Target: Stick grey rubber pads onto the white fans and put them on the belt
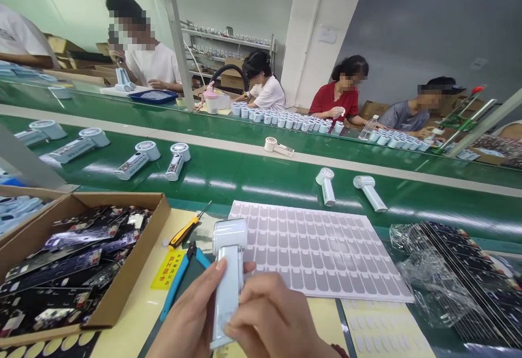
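Note:
A light-blue handheld fan (228,284) is upright in front of me, its round head at the top. My left hand (194,314) is closed round the handle from the left, thumb along its face. On the right side, my right hand (273,312) has its fingers bent against the lower handle; whether they pinch a small piece there is hidden. Just behind lies a white sheet of grey rounded stickers (326,252). To the left are blue-handled pliers (179,279), a yellow-and-black screwdriver (188,227) and a yellow printed label (169,270).
A cardboard box (134,260) of dark panels stands at left. Several fans, such as a blue one (177,161), lie on the green conveyor belt (253,179). Plastic wrap (436,276) and stacked dark panels (468,271) are at right. Several co-workers sit across the line behind cups (285,120).

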Action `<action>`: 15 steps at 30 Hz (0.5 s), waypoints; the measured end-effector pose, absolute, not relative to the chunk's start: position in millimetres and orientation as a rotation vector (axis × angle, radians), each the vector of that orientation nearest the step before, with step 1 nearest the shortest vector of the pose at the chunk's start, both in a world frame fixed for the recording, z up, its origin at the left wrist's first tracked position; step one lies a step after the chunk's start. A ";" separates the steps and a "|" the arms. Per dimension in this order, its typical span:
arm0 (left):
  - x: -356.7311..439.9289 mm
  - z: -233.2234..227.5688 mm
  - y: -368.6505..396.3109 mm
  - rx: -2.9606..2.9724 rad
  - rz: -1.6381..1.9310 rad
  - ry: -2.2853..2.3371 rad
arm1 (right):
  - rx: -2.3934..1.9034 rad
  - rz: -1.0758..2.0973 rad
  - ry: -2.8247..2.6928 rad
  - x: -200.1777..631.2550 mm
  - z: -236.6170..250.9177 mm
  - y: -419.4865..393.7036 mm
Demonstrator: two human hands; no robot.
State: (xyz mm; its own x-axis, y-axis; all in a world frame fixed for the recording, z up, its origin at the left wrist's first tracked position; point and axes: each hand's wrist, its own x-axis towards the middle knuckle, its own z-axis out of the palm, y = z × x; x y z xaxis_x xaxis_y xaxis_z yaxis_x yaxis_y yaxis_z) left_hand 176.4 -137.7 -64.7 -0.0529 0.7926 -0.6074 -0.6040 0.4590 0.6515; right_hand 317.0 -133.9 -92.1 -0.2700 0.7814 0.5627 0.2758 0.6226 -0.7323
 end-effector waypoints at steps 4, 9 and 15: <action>169.8 -60.3 -119.0 0.382 1.072 1.025 | -0.878 0.787 -1.401 338.1 -94.1 -128.7; 173.0 -50.4 -43.8 0.652 1.081 1.180 | -1.258 1.104 -1.044 389.7 -101.8 -110.8; 162.3 -54.3 89.3 0.746 1.124 1.417 | -1.577 0.817 -1.094 475.3 -113.2 -74.7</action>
State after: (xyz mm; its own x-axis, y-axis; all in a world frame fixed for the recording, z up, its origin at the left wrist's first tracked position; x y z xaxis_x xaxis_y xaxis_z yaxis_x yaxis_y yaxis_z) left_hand 162.3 89.3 -54.3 -0.1759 0.9123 -0.3697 -0.1525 0.3458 0.9258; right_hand 475.3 -74.7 -113.2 0.3604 0.9327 0.0145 0.2516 -0.0822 -0.9643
